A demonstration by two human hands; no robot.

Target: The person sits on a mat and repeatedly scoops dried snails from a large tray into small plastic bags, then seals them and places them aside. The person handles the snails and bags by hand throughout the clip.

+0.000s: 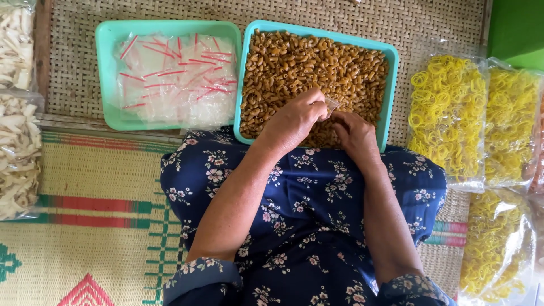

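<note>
Macaroni [294, 62], brown elbow pieces, fills the teal tray [391, 73] at twelve o'clock from the lap; to my eye filling goes best with the small clear bag [331, 105] kept low over it. From the head view, the left hand [294, 120] pinches that bag's mouth, while the right hand [354, 134], just at its three o'clock, curls beside it with fingers tucked; whether it grips anything I cannot tell.

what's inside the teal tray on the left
The left teal tray holds a loose pile of small clear plastic bags with red strips. The pile covers the tray's bottom, so anything beneath stays hidden.
</note>
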